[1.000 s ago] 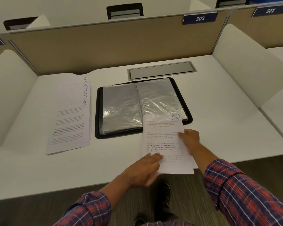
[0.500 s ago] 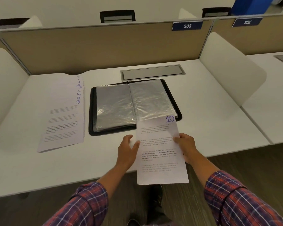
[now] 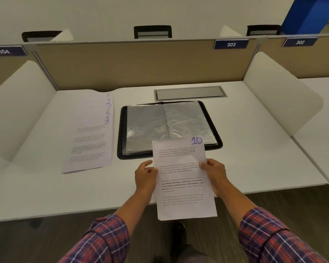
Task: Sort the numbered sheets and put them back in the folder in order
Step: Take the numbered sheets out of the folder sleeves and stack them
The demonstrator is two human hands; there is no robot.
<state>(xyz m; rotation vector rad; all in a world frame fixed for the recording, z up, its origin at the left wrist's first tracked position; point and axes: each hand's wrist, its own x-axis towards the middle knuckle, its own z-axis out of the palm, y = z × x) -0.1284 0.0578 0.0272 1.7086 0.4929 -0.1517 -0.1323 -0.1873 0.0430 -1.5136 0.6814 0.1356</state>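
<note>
Hands meet on one page: the left hand takes the left edge of the sheet marked 10, thumb raised near the paper's margin and the other fingers curled in toward it, though how many sit behind the page cannot be made out. The right hand grips the opposite edge, thumb lying on the printed face and the remaining fingers hidden underneath. Between them the sheet is lifted and roughly upright to the viewer, its purple "10" in the top right corner. Its upper part overlaps the near right corner of the folder in this view, and its lower part hangs past the front edge of the desk, over the floor. Plaid sleeves cover both forearms. The folder lies open and flat in the middle of the desk, black rim framing two pages of clear plastic pockets. Just to its left rests the stack of sheets, fanned so that handwritten numbers run down its right edge. Behind the folder sits a metal hatch, then the partition bearing the label 303.
</note>
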